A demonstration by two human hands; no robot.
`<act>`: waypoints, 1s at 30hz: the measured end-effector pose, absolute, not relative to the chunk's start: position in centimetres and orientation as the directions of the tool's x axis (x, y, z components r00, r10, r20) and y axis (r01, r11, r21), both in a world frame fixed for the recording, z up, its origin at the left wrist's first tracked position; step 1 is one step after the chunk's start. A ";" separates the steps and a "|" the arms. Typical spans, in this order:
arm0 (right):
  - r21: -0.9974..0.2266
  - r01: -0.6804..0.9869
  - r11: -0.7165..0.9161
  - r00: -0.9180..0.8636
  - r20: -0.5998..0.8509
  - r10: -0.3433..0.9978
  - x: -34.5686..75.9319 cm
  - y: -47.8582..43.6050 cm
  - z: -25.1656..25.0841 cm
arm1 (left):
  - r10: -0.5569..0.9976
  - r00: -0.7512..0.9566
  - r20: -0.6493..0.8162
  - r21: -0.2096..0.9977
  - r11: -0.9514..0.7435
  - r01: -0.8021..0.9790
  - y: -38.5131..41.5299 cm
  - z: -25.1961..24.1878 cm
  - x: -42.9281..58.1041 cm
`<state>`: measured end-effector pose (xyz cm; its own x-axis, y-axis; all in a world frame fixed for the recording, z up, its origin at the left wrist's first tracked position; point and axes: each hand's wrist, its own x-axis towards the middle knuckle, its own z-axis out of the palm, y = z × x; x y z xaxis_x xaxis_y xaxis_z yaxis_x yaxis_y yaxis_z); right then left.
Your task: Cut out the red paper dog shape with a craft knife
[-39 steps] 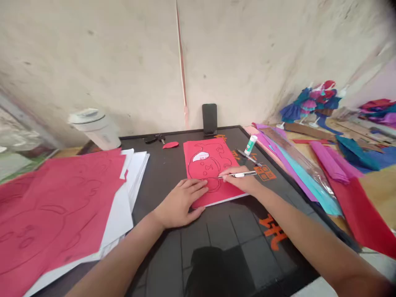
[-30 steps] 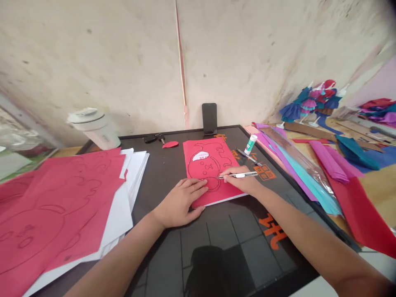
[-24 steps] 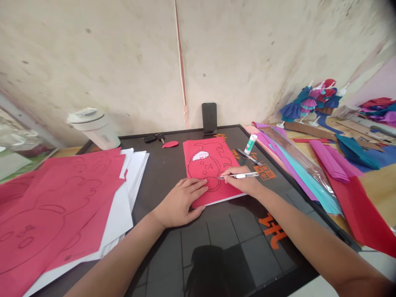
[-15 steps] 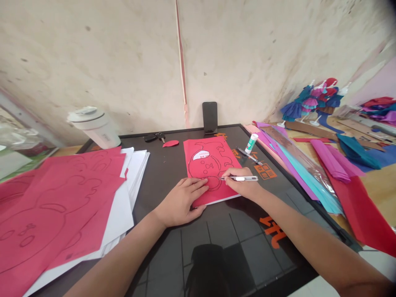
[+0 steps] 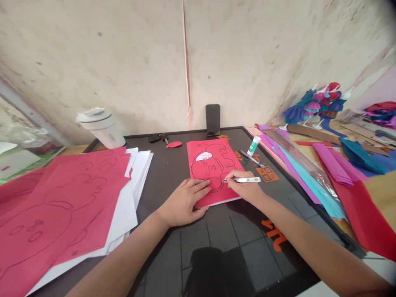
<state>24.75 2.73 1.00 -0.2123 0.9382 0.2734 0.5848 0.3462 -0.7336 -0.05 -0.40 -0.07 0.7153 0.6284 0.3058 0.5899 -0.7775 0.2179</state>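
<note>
A red sheet of paper [image 5: 230,165] with a cartoon animal outlined in dark lines lies before me, white sheets under its lower edge. One patch of the drawing is cut away and shows printed white paper. My left hand [image 5: 185,202] lies flat over the sheet's lower left, fingers stretched across the red surface. In my right hand [image 5: 246,189] is a slim silver craft knife [image 5: 247,180], pinched near its front end. Its tip touches or nearly touches the right side of an oval outline near my left fingertips. The tip itself is too small to see clearly.
On the black table [image 5: 167,169] are keys [image 5: 162,138], a red paper scrap [image 5: 174,144], a phone [image 5: 213,119], a glue stick [image 5: 253,146] and a pen [image 5: 252,159]. Red drawn sheets [image 5: 89,198] and a white cup [image 5: 103,128] stand left. Coloured paper [image 5: 287,165] lies right.
The whole view has shifted slightly, so things appear a little further right and lower. Both hands and the knife keep nearly the same place on the red sheet.
</note>
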 end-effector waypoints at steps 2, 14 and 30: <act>-0.787 0.529 0.319 -0.198 0.251 0.947 24.8 2.9 1.0 | 0.628 0.718 0.301 0.220 -0.778 0.588 -0.4 -0.2 -0.1; -0.799 0.504 0.327 -0.209 0.254 0.944 25.3 3.2 1.2 | 0.633 0.726 0.268 0.232 -0.774 0.589 -0.4 0.2 -0.1; -0.806 0.472 0.358 -0.308 0.230 0.923 25.6 3.9 0.1 | 0.644 0.723 0.251 0.239 -0.765 0.598 -0.5 0.3 0.0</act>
